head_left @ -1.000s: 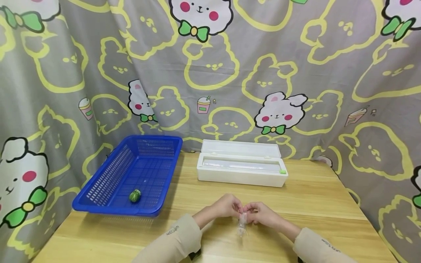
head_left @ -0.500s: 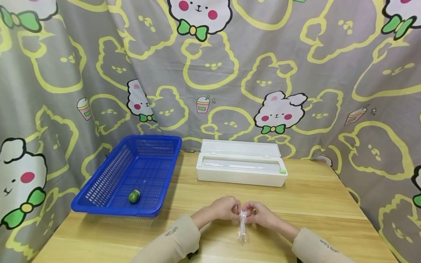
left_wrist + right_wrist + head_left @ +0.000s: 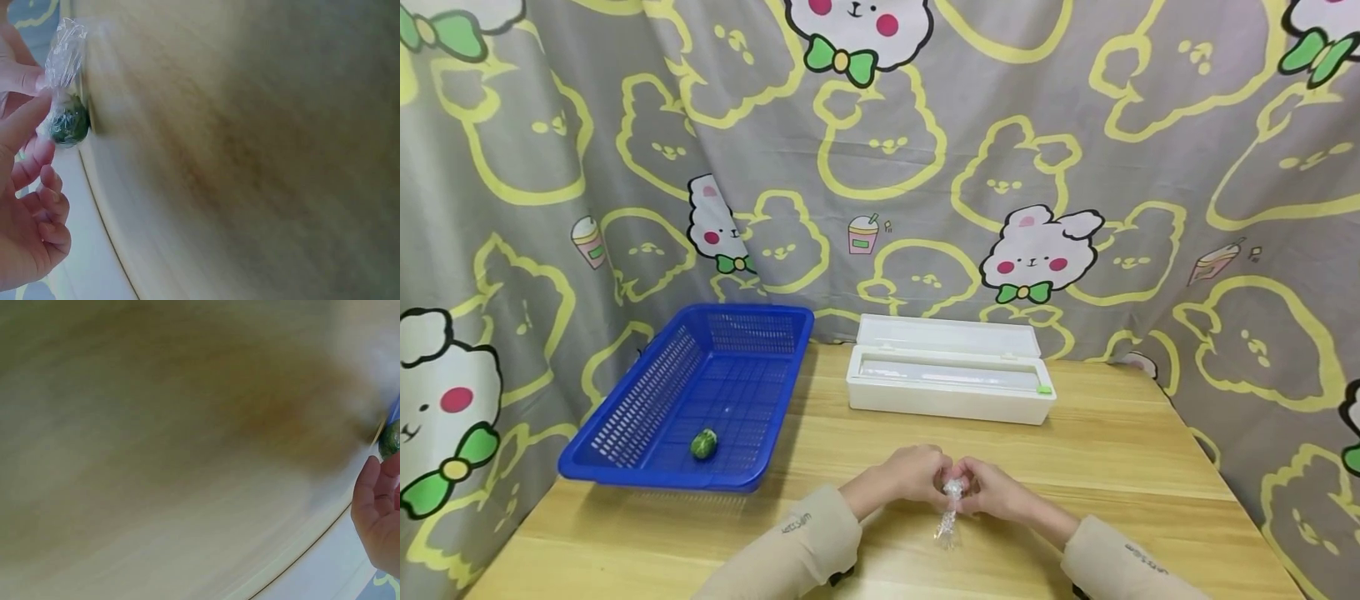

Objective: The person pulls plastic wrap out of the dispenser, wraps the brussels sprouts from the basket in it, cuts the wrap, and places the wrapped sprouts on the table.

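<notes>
In front of me my left hand and right hand meet above the table, fingertips close together. Between them is a small round green vegetable in clear plastic wrap, its exact kind uncertain. The gathered tail of the plastic wrap sticks out toward me in the head view. Both hands pinch the wrap where it narrows beside the vegetable. In the right wrist view only part of the green vegetable shows at the edge, next to the right hand's fingers.
A blue plastic basket stands at the left, with another small round green vegetable in it. At the back lies a white cling film dispenser, its lid raised. A patterned curtain hangs behind the wooden table.
The hands stay together near the same spot, their fingers shifting around the neck of the wrap. The wrap's tail looks narrower and more twisted, swinging slightly left.
</notes>
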Tool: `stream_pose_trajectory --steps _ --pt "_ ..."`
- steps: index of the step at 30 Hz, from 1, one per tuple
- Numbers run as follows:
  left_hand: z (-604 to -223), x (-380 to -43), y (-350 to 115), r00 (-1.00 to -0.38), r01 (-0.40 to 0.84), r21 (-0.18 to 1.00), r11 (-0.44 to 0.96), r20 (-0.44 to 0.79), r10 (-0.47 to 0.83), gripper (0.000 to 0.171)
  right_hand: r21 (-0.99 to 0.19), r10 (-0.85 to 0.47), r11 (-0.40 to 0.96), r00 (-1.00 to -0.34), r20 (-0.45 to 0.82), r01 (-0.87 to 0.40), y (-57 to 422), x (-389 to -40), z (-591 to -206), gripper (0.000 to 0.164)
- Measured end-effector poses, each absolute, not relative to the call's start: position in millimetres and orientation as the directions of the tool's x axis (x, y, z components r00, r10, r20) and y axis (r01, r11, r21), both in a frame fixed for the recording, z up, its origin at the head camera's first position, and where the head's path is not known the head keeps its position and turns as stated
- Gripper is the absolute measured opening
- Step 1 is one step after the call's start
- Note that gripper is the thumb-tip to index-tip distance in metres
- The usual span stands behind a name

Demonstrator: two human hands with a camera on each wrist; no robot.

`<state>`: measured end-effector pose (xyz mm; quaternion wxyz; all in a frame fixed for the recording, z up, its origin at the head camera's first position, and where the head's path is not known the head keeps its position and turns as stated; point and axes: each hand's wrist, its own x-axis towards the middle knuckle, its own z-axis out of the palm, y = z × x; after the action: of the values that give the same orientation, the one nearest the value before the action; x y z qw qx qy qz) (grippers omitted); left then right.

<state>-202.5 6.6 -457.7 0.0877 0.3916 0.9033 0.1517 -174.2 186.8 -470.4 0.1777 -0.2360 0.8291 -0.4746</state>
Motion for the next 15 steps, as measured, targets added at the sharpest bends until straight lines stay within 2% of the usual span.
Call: stream_pose_trajectory --steps 6,10,15 --pt "-460.5 -201.5 12.1 -0.702 0.681 0.261 0.684 -0.034 0.711 0.031 -0.843 -0.538 0.481 -0.840 -0.066 -0.241 184.2 -174.5 -472.4 0.032" --pt "-460.8 -199.0 16.7 -0.696 0.705 0.148 0.693 -0.043 0.717 0.028 -0.810 -0.532 0.513 -0.846 -0.041 -0.284 182.3 -173.2 -473.5 0.028" --pt "-458.3 -197.5 20.7 -0.678 0.734 0.021 0.679 -0.036 0.734 0.027 -0.838 -0.534 0.494 -0.842 -0.082 -0.232 185.8 -175.8 -470.7 0.028"
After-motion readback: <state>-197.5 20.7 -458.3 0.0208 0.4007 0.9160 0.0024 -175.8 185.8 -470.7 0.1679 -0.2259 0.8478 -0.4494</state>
